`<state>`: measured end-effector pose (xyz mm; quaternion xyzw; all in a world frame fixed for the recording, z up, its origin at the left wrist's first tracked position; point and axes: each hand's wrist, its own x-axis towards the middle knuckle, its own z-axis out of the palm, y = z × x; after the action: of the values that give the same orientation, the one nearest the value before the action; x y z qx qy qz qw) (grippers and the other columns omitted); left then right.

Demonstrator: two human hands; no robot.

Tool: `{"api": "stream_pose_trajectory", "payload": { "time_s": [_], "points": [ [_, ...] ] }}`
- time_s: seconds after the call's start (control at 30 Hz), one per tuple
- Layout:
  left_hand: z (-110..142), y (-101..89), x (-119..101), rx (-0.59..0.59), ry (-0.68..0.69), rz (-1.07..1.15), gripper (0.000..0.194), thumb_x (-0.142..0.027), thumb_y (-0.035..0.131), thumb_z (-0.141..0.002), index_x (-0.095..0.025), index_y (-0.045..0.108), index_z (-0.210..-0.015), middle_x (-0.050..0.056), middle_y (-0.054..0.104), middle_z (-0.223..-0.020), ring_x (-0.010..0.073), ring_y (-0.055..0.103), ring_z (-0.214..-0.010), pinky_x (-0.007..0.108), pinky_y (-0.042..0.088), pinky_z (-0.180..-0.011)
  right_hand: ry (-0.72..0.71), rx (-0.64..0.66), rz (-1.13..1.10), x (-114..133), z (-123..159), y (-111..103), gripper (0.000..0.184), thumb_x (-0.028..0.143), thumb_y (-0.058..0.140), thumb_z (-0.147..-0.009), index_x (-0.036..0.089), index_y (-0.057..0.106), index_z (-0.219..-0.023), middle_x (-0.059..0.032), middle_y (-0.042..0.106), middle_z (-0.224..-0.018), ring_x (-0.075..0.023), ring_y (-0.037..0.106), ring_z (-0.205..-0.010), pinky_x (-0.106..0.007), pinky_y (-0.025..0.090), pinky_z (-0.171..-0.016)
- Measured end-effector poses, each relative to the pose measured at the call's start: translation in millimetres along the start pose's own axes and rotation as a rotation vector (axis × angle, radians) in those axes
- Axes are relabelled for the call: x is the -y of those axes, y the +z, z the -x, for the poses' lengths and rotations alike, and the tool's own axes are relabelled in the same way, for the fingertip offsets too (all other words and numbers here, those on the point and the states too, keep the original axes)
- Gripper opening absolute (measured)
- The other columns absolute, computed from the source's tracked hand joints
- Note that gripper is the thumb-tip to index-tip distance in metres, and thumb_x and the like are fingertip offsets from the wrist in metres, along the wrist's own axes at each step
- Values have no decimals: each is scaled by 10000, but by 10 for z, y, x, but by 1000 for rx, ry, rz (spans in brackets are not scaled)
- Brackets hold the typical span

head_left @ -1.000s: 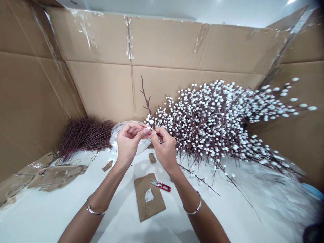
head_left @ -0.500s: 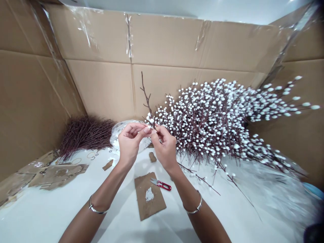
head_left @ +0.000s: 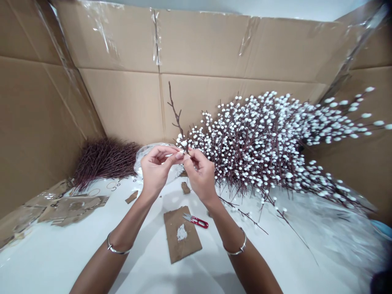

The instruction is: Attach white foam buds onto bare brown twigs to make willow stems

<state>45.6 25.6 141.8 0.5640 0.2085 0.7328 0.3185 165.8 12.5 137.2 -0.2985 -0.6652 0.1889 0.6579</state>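
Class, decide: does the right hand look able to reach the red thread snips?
Probably yes: nothing covers the red thread snips, though the right hand is busy holding the brown twig.

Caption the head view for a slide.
Left hand and right hand meet at a dark twig, red-handled snips and white-budded branches nearby.

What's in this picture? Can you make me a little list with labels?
Left hand: fingertips at a brown twig; pinched bit too small to tell
Right hand: holds that twig, tip up
Snips: blades over cardboard piece, red handles past its edge
Cardboard piece: white smear on top
Back left: bare twig pile, beside a clear bag
Right side: heap of white-budded branches
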Motion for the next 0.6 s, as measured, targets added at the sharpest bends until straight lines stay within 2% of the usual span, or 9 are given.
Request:
{"api": "stream_pose_trajectory", "payload": {
  "time_s": [0.2, 0.47, 0.6],
  "points": [
    [-3, -4, 8, -24, -16, -31, 181, -233, 837, -704, -168, 676, -754, 41, 733, -834, 172, 719, -854, 280, 628, -701, 0, 19, 30, -6, 1, -14, 209, 293, 490, -925, 224, 470, -728, 48, 415, -679, -97, 432, -605, -256, 438, -636],
    [-1, 7, 17, -20, -4, -19, 181, -226, 835, -705, -172, 667, -746, 31, 730, -815, 166, 714, -838, 272, 621, -688, -8, 25, 54, -6, 2, -18, 204, 304, 474, -935, 224, 494, -748, 44, 429, -678, -108, 435, -615, -275, 469, -688],
    [-7, 8, 28, -11, 7, 0, 188, -229, 841, -702, -171, 668, -748, 28, 729, -812, 154, 714, -810, 260, 616, -683, -21, 22, 52, -6, 1, -18, 206, 304, 473, -938, 226, 491, -747, 45, 436, -683, -108, 441, -616, -313, 496, -807]
  ]
}}
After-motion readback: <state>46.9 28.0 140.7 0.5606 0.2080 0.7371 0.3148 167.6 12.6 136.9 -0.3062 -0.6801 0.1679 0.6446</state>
